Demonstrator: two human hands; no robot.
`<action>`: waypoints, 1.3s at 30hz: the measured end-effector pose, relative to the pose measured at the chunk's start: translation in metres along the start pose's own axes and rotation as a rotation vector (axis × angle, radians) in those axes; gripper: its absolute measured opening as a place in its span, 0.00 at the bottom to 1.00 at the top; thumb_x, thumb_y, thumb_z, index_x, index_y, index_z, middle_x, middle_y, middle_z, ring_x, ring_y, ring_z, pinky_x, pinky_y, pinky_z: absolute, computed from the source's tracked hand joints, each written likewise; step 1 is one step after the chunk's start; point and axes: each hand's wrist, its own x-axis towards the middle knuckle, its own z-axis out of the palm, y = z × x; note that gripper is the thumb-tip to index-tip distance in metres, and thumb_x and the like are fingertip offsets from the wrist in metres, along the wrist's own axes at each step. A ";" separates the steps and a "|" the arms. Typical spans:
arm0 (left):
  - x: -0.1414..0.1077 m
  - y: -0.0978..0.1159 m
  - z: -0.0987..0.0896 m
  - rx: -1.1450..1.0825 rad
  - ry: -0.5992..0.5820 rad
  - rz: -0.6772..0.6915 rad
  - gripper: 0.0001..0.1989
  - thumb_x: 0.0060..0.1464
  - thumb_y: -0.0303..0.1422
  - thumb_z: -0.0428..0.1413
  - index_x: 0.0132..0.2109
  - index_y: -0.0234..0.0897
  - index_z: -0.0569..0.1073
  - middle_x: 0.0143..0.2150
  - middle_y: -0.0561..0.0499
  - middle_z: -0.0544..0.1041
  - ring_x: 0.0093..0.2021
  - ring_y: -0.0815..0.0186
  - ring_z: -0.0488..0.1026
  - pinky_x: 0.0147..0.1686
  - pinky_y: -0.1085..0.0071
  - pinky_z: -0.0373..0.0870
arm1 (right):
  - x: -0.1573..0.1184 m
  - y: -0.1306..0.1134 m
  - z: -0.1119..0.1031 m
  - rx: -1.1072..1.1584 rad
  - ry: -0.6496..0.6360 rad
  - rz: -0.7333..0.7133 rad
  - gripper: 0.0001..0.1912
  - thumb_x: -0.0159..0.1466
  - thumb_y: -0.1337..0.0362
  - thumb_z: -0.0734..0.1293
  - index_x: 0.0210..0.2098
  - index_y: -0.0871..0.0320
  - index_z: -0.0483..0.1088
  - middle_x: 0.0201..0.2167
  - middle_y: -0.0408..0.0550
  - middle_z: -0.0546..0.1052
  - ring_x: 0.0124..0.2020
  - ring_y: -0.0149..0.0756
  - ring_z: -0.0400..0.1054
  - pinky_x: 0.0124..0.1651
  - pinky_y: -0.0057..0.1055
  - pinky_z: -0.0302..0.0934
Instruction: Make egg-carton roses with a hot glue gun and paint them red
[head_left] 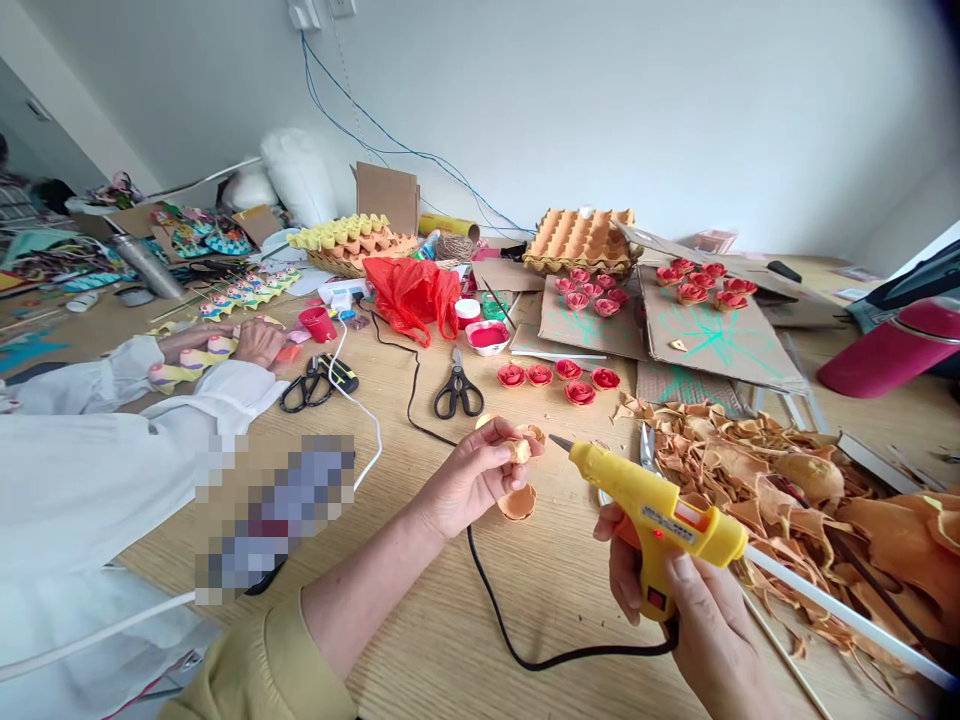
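My right hand [675,590] is wrapped round the handle of a yellow hot glue gun [645,510], whose red light is lit. A white glue stick [840,610] runs out of its back, and its nozzle points left toward my other hand. Between the fingertips of my left hand [472,475] is a small pale orange egg-carton piece [519,450], apart from the nozzle. Just below that hand an orange egg-carton cup [517,502] sits on the table, and more cups lie partly hidden behind the fingers. The gun's black cord [555,660] curves across the tabletop.
Red paper roses [579,392] stand beyond my hands, with more on cardboard sheets [720,335]. Orange carton scraps [750,490] heap at the right by a pink bottle [892,350]. Black-handled scissors [459,390] lie ahead. A co-worker's hand [259,342] rests at the left.
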 end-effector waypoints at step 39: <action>-0.016 -0.031 0.015 0.284 -0.211 -0.090 0.16 0.54 0.39 0.71 0.43 0.35 0.78 0.36 0.51 0.77 0.35 0.70 0.72 0.36 0.73 0.69 | 0.026 -0.010 0.024 0.093 0.389 -0.022 0.17 0.60 0.55 0.77 0.40 0.56 0.69 0.27 0.40 0.73 0.22 0.28 0.62 0.23 0.27 0.59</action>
